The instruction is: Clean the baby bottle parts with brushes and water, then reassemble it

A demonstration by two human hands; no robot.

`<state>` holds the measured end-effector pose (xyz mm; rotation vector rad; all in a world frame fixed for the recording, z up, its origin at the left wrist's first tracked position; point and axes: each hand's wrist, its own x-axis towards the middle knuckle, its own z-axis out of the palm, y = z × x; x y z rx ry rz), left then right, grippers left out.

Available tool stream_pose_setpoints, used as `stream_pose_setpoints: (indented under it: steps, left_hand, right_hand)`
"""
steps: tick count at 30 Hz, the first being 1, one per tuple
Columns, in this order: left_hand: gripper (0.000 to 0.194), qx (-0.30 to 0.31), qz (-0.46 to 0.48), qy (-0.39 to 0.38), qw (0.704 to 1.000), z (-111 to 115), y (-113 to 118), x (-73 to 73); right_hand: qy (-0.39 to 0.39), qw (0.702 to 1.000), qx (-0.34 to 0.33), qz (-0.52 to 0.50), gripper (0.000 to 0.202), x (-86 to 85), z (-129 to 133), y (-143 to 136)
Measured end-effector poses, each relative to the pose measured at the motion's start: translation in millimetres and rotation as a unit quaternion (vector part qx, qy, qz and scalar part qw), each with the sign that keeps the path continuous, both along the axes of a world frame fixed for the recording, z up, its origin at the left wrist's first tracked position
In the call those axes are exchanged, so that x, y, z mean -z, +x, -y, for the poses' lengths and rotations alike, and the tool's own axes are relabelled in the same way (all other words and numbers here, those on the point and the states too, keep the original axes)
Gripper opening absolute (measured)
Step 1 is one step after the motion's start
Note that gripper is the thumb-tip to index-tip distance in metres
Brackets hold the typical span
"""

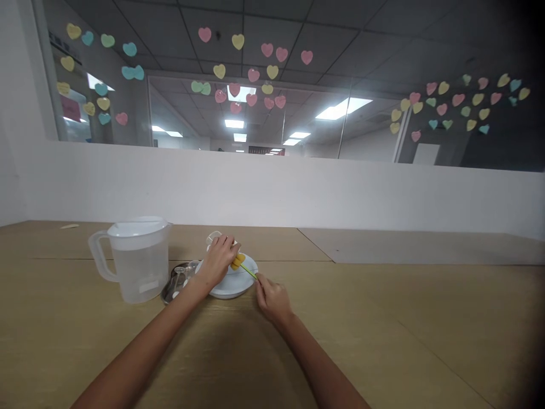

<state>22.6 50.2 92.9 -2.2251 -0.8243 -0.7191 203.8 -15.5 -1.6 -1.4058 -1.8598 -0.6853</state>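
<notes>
**Two hands scrub a clear glass over a white bowl on a wooden counter**

A wide office room fills the upper half of the view: a dark tiled ceiling with lit panels, and glass walls (272,113) dotted with paper heart stickers in pink, yellow, green and blue. Below the glass runs a plain white partition (272,187).

The light wooden counter (404,318) spreads across the lower half. A paler board (417,245) lies flat on it at the far right.

On the left stands a translucent plastic pitcher (136,264) with a white lid, its handle pointing left. Just to its right lies a shiny metal tray (175,282), partly hidden by the left forearm.

A white bowl (232,281) sits beside the tray, near the middle of the counter. The left hand (219,258) is closed around a small clear glass (213,238), holding it tipped over the bowl's far rim. The right hand (272,298) pinches the near end of a thin green-handled brush (248,271), whose yellow sponge head (237,261) meets the glass at the left fingers.

The step in hand appears to be cleaning the glass with the sponge. The next move likely calls for a steady left grip while the right hand pushes and turns the sponge, kept over the bowl so that drips fall there.
</notes>
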Motion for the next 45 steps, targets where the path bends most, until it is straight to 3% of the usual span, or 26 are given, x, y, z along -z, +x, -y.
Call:
stream_pose_setpoints:
  steps: [6, 11, 16, 22, 27, 29, 32, 37, 41, 45]
  left_hand:
    - [0.044, 0.016, -0.002, -0.03, 0.999, 4, -1, -3.9]
    - [0.043, 0.072, -0.022, -0.077, 0.994, 23, 7, -5.2]
    - [0.048, 0.098, -0.03, -0.07, 0.992, 28, 14, -7.4]
    - [0.052, 0.031, 0.052, -0.065, 0.996, -11, -9, -9.8]
    - [0.055, -0.036, 0.081, -0.03, 0.996, -20, -27, -13.4]
    - [0.056, -0.06, 0.087, -0.011, 0.994, -19, -31, -16.1]
    - [0.056, -0.063, 0.068, -0.004, 0.996, -17, -35, -19.8]
    - [0.063, 0.0, 0.129, -0.113, 0.985, -7, -31, -26.2]
    - [0.079, 0.089, 0.233, -0.24, 0.938, 8, -23, -34.8]
    - [0.075, 0.146, 0.295, -0.285, 0.9, 19, -18, -33.8]
  right_hand:
    - [0.013, 1.0, -0.006, -0.009, 0.031, -0.8, 0, -1]
    - [0.005, 1.0, -0.01, -0.015, 0.03, -3.4, 2, -6]
    - [0.02, 1.0, -0.008, -0.021, 0.033, -6.8, 1, -5]
    - [0.044, 0.999, -0.012, 0.023, 0.036, -13.2, 1, -5]
    - [0.036, 0.999, -0.015, 0.0, 0.036, -9.0, -1, -1]
    - [0.029, 0.998, 0.014, -0.045, 0.037, -7.1, -3, 3]
    - [-0.016, 0.985, 0.112, -0.131, 0.036, -7.4, -7, 9]
    - [-0.153, 0.945, 0.233, -0.171, 0.028, -10.2, -11, 14]
    - [-0.185, 0.936, 0.251, -0.161, 0.027, -6.6, -14, 16]
    - [-0.214, 0.934, 0.253, -0.134, 0.027, -0.3, -16, 17]
